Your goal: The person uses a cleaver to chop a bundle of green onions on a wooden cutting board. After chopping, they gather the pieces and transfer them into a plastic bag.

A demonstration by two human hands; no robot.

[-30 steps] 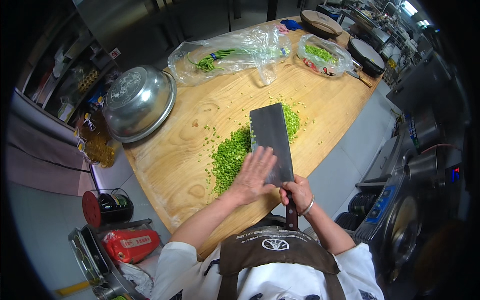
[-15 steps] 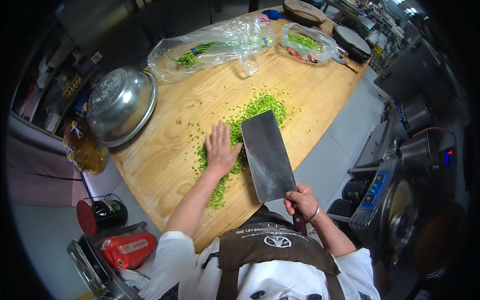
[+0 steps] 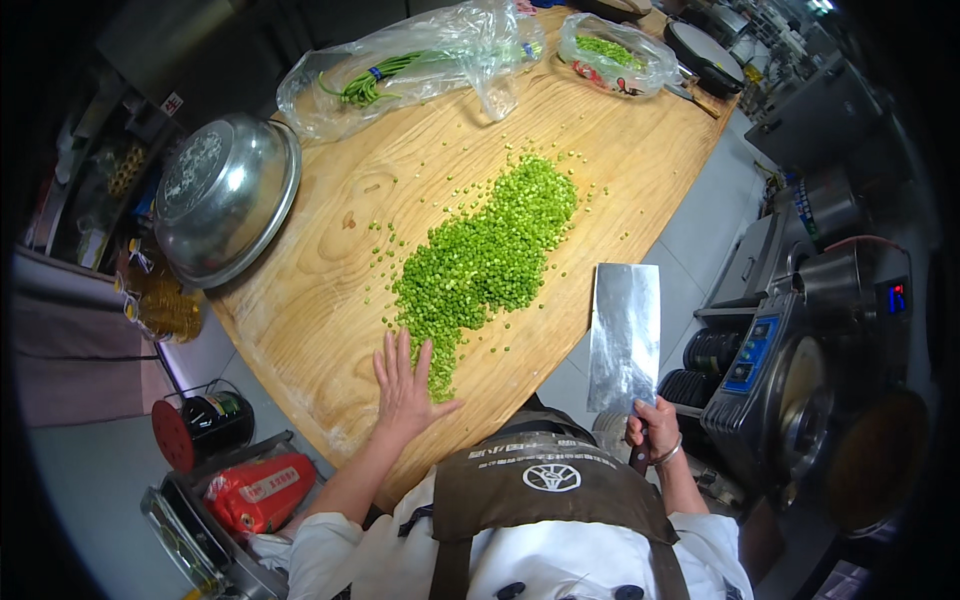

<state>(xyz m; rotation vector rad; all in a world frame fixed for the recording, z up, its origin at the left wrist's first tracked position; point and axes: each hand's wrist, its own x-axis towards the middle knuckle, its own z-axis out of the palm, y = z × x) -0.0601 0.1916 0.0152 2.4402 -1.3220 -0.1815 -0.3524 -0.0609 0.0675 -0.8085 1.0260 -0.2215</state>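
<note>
A long heap of finely chopped green vegetable pieces [image 3: 480, 255] lies across the wooden table, with loose bits scattered around it. At the heap's near end my left hand [image 3: 405, 388] is spread, fingers apart and holding nothing; its fingertips are beside the lowest pieces. My right hand [image 3: 655, 430] is wrapped round the dark handle of a cleaver [image 3: 625, 335]. The wide blade points away from me, off the table's right edge and over the floor, its face catching the light.
An upturned metal bowl [image 3: 225, 195] rests at the table's left. Toward the far side lie a clear bag of long green stalks [image 3: 375, 80] and a bag with chopped greens [image 3: 610, 60]. A knife [image 3: 692, 100] and a round black pan [image 3: 705, 60] sit at the far right edge.
My left hand has drawn back from the heap's middle to its near end. The cleaver has moved right in my right hand, from over the table to beyond its edge.
</note>
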